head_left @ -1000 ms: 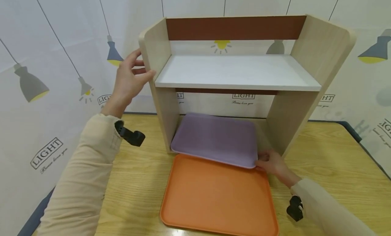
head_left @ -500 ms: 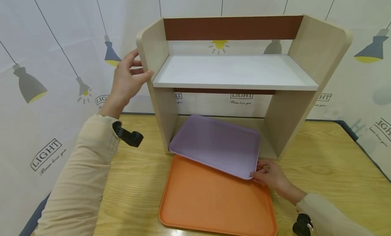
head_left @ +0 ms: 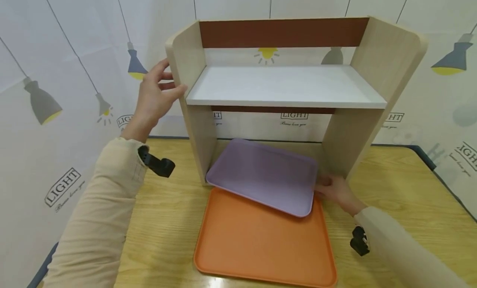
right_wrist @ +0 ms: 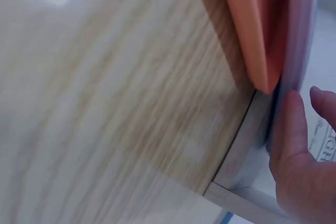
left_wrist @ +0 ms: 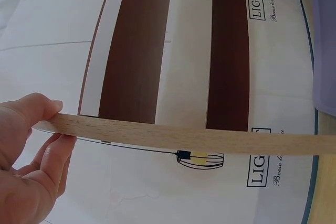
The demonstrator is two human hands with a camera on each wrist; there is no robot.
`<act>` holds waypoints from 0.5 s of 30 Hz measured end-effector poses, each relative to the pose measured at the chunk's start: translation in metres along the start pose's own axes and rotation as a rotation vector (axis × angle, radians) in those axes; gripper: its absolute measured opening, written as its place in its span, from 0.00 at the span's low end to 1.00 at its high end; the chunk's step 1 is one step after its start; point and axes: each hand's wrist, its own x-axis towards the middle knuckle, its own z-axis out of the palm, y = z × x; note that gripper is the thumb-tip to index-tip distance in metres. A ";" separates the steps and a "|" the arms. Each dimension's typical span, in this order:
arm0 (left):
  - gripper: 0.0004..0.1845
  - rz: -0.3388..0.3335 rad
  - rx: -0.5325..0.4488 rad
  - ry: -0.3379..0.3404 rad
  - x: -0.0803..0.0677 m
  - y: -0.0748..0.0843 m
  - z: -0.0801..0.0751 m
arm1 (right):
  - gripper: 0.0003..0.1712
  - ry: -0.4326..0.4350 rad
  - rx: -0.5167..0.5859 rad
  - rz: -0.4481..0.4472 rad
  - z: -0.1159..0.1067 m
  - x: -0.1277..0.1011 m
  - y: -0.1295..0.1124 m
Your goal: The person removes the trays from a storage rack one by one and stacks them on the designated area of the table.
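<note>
A light wooden shelf unit [head_left: 287,87] stands on the table. My left hand [head_left: 156,95] grips its left side panel [head_left: 186,52], thumb on the front edge and fingers behind; the left wrist view shows the panel edge [left_wrist: 184,137] pinched in that hand [left_wrist: 26,145]. A purple tray [head_left: 264,174] lies askew under the shelf, its front corner overlapping an orange tray [head_left: 261,242]. My right hand [head_left: 333,188] touches the purple tray's right rim with straight fingers. In the right wrist view, that hand [right_wrist: 299,156] lies along the purple rim [right_wrist: 303,35] beside the orange tray [right_wrist: 257,24].
The wooden table [head_left: 402,188] carries the shelf and both trays. A white curtain [head_left: 56,93] printed with lamps hangs on the left and behind. The shelf's right side panel [head_left: 350,143] stands just behind my right hand.
The purple tray swung out askew from under the shelf, over the orange tray. My right hand then moved from its front right corner back along the right rim. The left hand kept its grip.
</note>
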 end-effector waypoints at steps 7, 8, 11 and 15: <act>0.33 -0.011 0.001 -0.010 0.001 -0.001 0.000 | 0.25 0.010 0.033 0.043 0.004 0.017 0.007; 0.33 -0.011 0.003 -0.009 0.001 -0.001 0.000 | 0.26 0.013 0.039 0.041 0.004 0.019 0.007; 0.33 -0.008 0.005 -0.007 0.001 -0.001 -0.001 | 0.27 0.018 0.037 0.037 0.005 0.023 0.008; 0.33 -0.011 0.001 -0.007 0.001 -0.001 -0.001 | 0.28 0.009 0.057 0.063 0.006 0.026 0.009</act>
